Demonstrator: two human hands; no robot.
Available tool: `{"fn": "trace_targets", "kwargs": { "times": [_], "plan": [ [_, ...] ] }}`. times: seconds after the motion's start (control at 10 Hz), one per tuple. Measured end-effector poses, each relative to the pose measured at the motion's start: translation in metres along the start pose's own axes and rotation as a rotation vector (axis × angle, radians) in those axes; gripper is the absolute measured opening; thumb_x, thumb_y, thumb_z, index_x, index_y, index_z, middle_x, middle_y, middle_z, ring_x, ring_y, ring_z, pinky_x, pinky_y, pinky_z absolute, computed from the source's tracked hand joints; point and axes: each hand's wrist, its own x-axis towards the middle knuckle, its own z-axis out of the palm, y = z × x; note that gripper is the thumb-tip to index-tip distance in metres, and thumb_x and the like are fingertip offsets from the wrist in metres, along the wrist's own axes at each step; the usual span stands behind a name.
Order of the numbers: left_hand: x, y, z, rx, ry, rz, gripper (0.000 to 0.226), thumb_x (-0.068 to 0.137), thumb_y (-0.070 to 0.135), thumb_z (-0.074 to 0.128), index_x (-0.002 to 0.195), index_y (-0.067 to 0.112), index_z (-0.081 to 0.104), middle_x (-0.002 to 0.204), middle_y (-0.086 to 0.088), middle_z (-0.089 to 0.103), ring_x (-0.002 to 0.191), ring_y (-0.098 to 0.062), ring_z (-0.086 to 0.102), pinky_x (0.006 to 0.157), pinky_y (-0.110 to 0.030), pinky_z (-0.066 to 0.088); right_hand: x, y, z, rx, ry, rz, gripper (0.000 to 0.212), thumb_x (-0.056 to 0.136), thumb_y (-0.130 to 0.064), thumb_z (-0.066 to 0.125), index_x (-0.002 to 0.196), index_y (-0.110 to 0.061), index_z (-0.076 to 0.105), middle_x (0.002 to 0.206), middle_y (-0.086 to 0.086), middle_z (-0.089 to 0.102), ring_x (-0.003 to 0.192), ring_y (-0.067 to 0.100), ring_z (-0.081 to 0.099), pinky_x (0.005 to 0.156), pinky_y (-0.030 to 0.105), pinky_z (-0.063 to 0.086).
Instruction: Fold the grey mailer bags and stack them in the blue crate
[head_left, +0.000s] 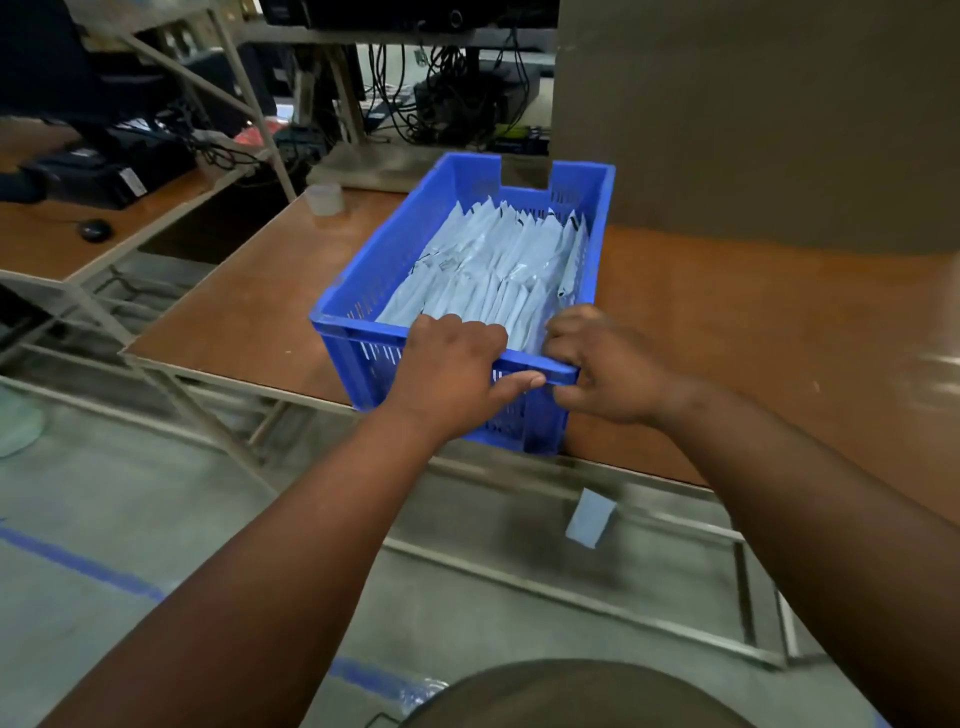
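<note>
Crate: blue slotted crate (395, 249) on the brown table (249, 306), at its near edge, the near right corner jutting past that edge
Bags: folded grey bags (498, 265) inside the crate, packed on edge in a row that fills most of it, some showing thin black strips
Left hand: left hand (452, 379) grips the crate's near rim, fingers curled over the top into the crate, thumb stretched along the outer face of the rim
Right hand: right hand (608, 364) grips the same near rim at the right corner, fingers curled over it, thumb below the rim on the outside
Hands together: side by side on the rim, the left thumb tip nearly meeting the right hand
Arms: both forearms reach forward from the bottom of the view, bare
Table extras: a pale translucent cup (324, 198) stands at the far left of the table, well apart from the crate
Left side: a second desk (47, 244) with a black mouse (94, 229) and dark equipment
Below: a grey tag (589, 517) hangs under the table edge, over the grey floor (130, 514) marked with blue tape
</note>
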Motion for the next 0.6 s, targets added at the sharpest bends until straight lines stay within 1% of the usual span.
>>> {"fn": "trace_targets", "kwargs": {
  "times": [0.1, 0.2, 0.3, 0.4, 0.5, 0.6],
  "plan": [
    [0.001, 0.000, 0.002, -0.003, 0.016, -0.005, 0.067, 0.093, 0.089, 0.038, 0.075, 0.024, 0.044, 0.065, 0.006, 0.046, 0.065, -0.025, 0.044, 0.071, -0.045, 0.040, 0.000, 0.006, 0.004, 0.003, -0.036, 0.008, 0.020, 0.081, -0.038, 0.070, 0.086, -0.018, 0.068, 0.101, -0.004, 0.059, 0.106, 0.023, 0.055, 0.092, 0.047, 0.049],
    [0.009, -0.004, 0.003, -0.023, -0.002, -0.006, 0.068, 0.091, 0.090, 0.034, 0.075, 0.025, 0.044, 0.065, 0.007, 0.046, 0.066, -0.023, 0.044, 0.073, -0.045, 0.041, 0.005, 0.010, 0.003, -0.006, -0.041, 0.036, 0.021, 0.083, -0.040, 0.070, 0.089, -0.020, 0.069, 0.103, -0.005, 0.059, 0.109, 0.021, 0.055, 0.092, 0.046, 0.051],
    [0.014, -0.005, 0.003, -0.017, -0.030, -0.021, 0.069, 0.090, 0.091, 0.033, 0.075, 0.025, 0.044, 0.065, 0.009, 0.044, 0.066, -0.022, 0.044, 0.074, -0.044, 0.041, 0.009, 0.013, 0.002, -0.028, -0.041, 0.034, 0.020, 0.082, -0.043, 0.069, 0.084, -0.023, 0.065, 0.095, -0.007, 0.056, 0.103, 0.019, 0.053, 0.090, 0.046, 0.052],
    [0.013, -0.001, 0.002, -0.013, -0.039, -0.025, 0.068, 0.091, 0.090, 0.036, 0.075, 0.024, 0.045, 0.064, 0.009, 0.043, 0.065, -0.022, 0.044, 0.074, -0.044, 0.042, 0.006, 0.007, -0.002, -0.005, -0.026, 0.017, 0.020, 0.083, -0.043, 0.069, 0.089, -0.024, 0.067, 0.099, -0.009, 0.056, 0.104, 0.017, 0.052, 0.089, 0.046, 0.052],
    [0.009, 0.002, -0.001, -0.009, -0.036, -0.061, 0.065, 0.092, 0.087, 0.040, 0.078, 0.025, 0.046, 0.070, 0.007, 0.045, 0.070, -0.022, 0.046, 0.077, -0.046, 0.043, 0.001, 0.007, 0.000, 0.039, 0.023, -0.014, 0.027, 0.088, -0.044, 0.071, 0.104, -0.021, 0.069, 0.128, -0.001, 0.062, 0.127, 0.025, 0.053, 0.102, 0.047, 0.051],
    [0.009, 0.024, -0.005, -0.058, 0.023, -0.081, 0.063, 0.093, 0.083, 0.039, 0.102, 0.025, 0.059, 0.096, 0.004, 0.055, 0.094, -0.026, 0.055, 0.098, -0.055, 0.041, -0.016, 0.008, -0.004, 0.099, 0.095, 0.027, 0.044, 0.091, -0.049, 0.073, 0.126, -0.025, 0.065, 0.160, 0.004, 0.045, 0.152, 0.027, 0.036, 0.120, 0.045, 0.039]
  ]
}}
